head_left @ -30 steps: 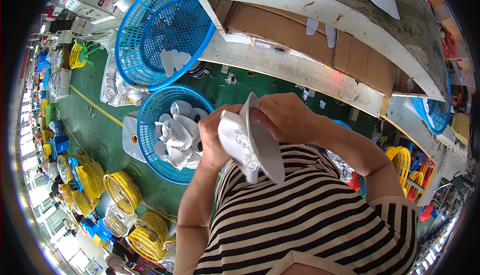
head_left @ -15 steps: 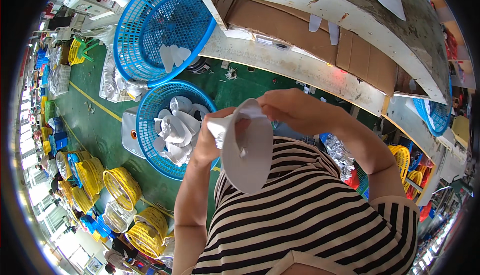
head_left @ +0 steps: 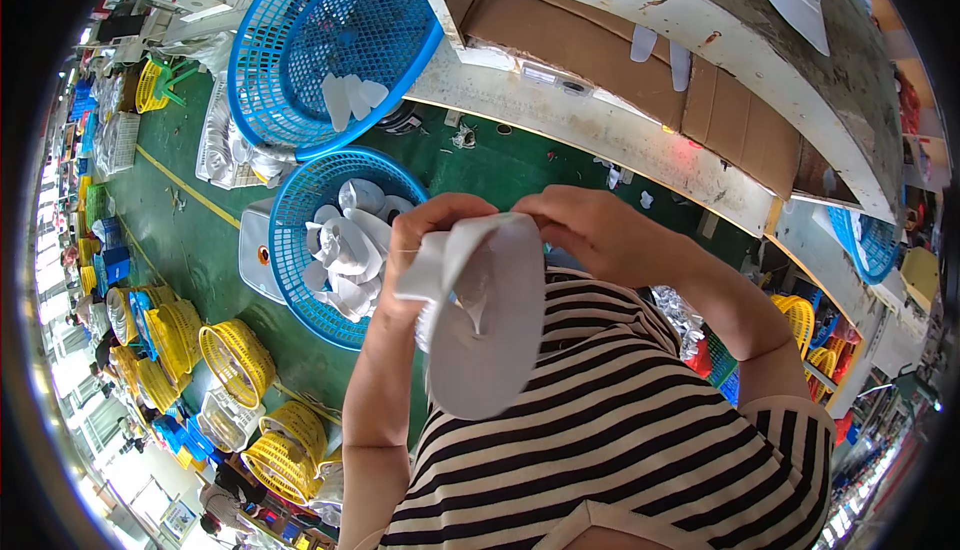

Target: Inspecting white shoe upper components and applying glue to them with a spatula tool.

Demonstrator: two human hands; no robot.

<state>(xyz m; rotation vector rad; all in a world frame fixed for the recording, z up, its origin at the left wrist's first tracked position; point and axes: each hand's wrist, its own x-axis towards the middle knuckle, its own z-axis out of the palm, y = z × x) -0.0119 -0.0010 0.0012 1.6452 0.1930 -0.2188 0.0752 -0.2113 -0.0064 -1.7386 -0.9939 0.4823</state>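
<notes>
In front of my chest I hold a white slipper-like piece point(head_left: 492, 360), with a flat, rounded sole shape and a raised white upper folded over one side. My left hand point(head_left: 430, 230) is closed around its upper left part. At the top edge, my right hand point(head_left: 600, 235) pinches with fingers pressed together; the exact spot under the fingertips is partly hidden. Below and left of it, a blue round basket point(head_left: 287, 268) holds several similar white pieces point(head_left: 350, 250).
A larger blue basket point(head_left: 255, 110) with a few flat white pieces point(head_left: 340, 102) stands beyond. A worn white workbench point(head_left: 600, 140) with cardboard point(head_left: 620, 50) runs along the far right. Yellow baskets point(head_left: 238, 360) stand on the green floor at left.
The white slipper-like piece has tipped and its lower end has swung down and slightly left. My right hand has moved slightly lower and its fingers have closed in at the top edge.
</notes>
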